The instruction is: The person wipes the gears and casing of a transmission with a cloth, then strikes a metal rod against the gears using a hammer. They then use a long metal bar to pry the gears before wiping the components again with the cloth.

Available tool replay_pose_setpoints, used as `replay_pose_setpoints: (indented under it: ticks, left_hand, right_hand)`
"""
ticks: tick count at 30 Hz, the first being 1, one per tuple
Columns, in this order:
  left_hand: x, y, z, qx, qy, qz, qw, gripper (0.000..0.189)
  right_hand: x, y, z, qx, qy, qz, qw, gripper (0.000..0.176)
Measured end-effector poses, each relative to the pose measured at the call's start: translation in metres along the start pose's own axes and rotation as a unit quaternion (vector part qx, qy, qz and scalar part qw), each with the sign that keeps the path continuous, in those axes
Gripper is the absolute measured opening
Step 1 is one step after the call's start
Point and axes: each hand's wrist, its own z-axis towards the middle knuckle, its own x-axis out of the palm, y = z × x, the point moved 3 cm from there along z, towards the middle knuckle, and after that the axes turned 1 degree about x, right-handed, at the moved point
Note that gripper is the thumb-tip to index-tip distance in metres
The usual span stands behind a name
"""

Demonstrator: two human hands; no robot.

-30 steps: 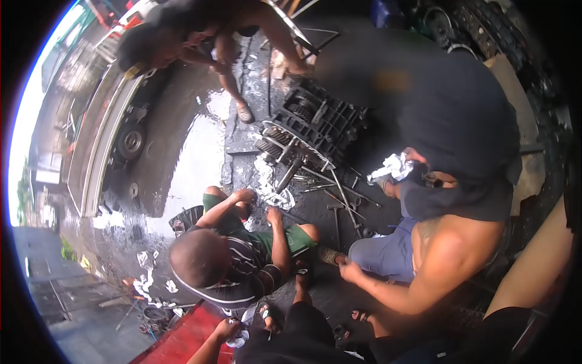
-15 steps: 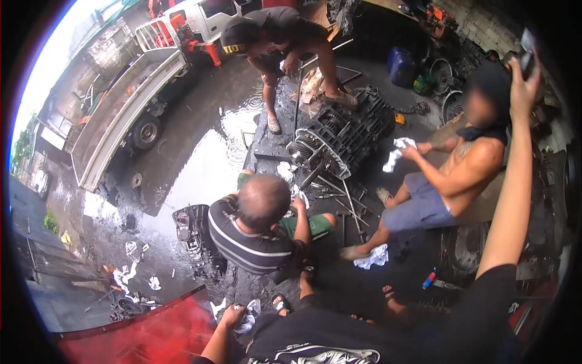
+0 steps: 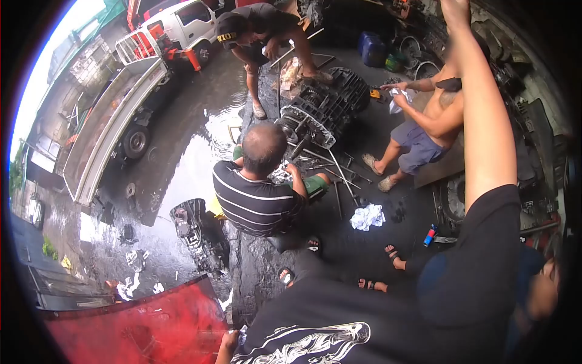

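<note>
My left hand (image 3: 227, 347) is low in the view beside the red panel, its fingers closed round a crumpled white rag (image 3: 242, 335). Only part of that hand and a little of the rag show. On the right my bare forearm is stretched upward, and my right hand (image 3: 456, 13) is cut by the top edge. Its fingers are out of sight, so what it holds cannot be seen. Ahead on the wet ground lies a large opened gearbox (image 3: 348, 100) with gears exposed. A second greasy housing (image 3: 197, 233) stands left of a crouching person in a striped shirt (image 3: 257, 200).
One person bends over behind the gearbox; another sits at right with a white cloth (image 3: 397, 100), partly behind my arm. Bars and tools lie near white rags (image 3: 367, 217). A red-and-blue can (image 3: 430, 235) is at right. A flatbed truck (image 3: 115, 133) stands left, a red panel (image 3: 145, 321) below.
My right hand has moved up and left to the top edge; the dark object it held is out of view. My left hand sits lower, with less rag showing. The view has shifted.
</note>
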Motion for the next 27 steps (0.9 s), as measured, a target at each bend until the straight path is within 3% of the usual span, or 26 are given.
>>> replay_pose_setpoints:
  ticks: [2, 4, 5, 6, 7, 8, 9, 10, 13, 14, 17, 18, 23, 24, 25, 26, 27]
  left_hand:
    - [0.012, 0.043, -0.005, -0.055, -0.02, 0.011, 0.998, 0.041]
    - [0.019, 0.044, -0.01, -0.122, -0.041, -0.01, 0.992, 0.042]
    - [0.028, 0.063, 0.001, -0.056, -0.023, -0.044, 0.997, 0.041]
    - [0.025, 0.037, -0.003, -0.067, -0.054, -0.058, 0.995, 0.04]
    - [0.009, -0.049, -0.022, -0.077, -0.085, -0.073, 0.991, 0.038]
    - [0.006, -0.086, -0.026, -0.081, -0.082, -0.151, 0.982, 0.034]
    - [0.013, -0.087, -0.015, -0.051, -0.064, -0.197, 0.977, 0.033]
    - [0.021, -0.077, 0.003, -0.054, -0.064, -0.19, 0.978, 0.034]
    - [0.052, -0.028, 0.081, -0.093, -0.071, -0.159, 0.98, 0.04]
    - [0.052, -0.055, 0.083, -0.118, -0.089, -0.162, 0.976, 0.031]
    - [0.057, -0.097, 0.098, -0.071, -0.108, -0.171, 0.977, 0.024]
    - [0.058, -0.104, 0.101, -0.052, -0.099, -0.177, 0.978, 0.038]
    - [0.069, -0.149, 0.071, -0.116, -0.135, -0.249, 0.952, 0.034]
    - [0.08, -0.114, 0.081, 0.027, -0.123, -0.104, 0.987, 0.029]
    - [0.089, -0.087, 0.086, 0.169, -0.147, 0.042, 0.974, 0.027]
    - [0.09, -0.1, 0.098, 0.163, -0.135, 0.051, 0.976, 0.027]
    - [0.085, -0.115, 0.107, 0.133, -0.12, 0.026, 0.984, 0.027]
  right_hand:
    - [-0.001, 0.0, 0.002, -0.029, 0.012, 0.053, 0.998, 0.065]
    - [0.0, -0.009, 0.007, -0.069, 0.005, 0.041, 0.997, 0.065]
    - [0.001, -0.01, 0.008, -0.091, 0.001, 0.037, 0.995, 0.065]
    - [0.001, -0.008, 0.006, -0.098, -0.022, -0.033, 0.994, 0.065]
    - [0.003, 0.005, -0.002, -0.041, -0.012, 0.007, 0.999, 0.065]
    - [0.004, 0.025, -0.016, 0.018, 0.0, 0.046, 0.999, 0.065]
    - [0.007, 0.033, -0.021, 0.076, 0.013, 0.084, 0.993, 0.065]
    - [0.009, 0.021, -0.015, 0.056, -0.003, 0.083, 0.995, 0.064]
    - [0.012, 0.017, -0.014, 0.108, 0.002, 0.154, 0.982, 0.063]
    - [0.012, 0.015, -0.015, 0.085, -0.012, 0.16, 0.983, 0.062]
    - [0.008, -0.006, -0.003, 0.074, -0.029, 0.139, 0.987, 0.06]
    - [0.006, -0.012, 0.0, 0.089, -0.026, 0.14, 0.986, 0.059]
    - [-0.008, -0.04, -0.002, 0.103, -0.015, 0.133, 0.986, 0.057]
    - [-0.011, -0.042, 0.008, 0.081, -0.02, 0.133, 0.988, 0.057]
    - [-0.014, -0.057, 0.012, 0.044, 0.003, 0.146, 0.988, 0.04]
    - [-0.019, -0.065, 0.019, 0.002, 0.021, 0.141, 0.99, 0.055]
    - [-0.019, -0.064, 0.021, -0.009, 0.017, 0.157, 0.987, 0.056]
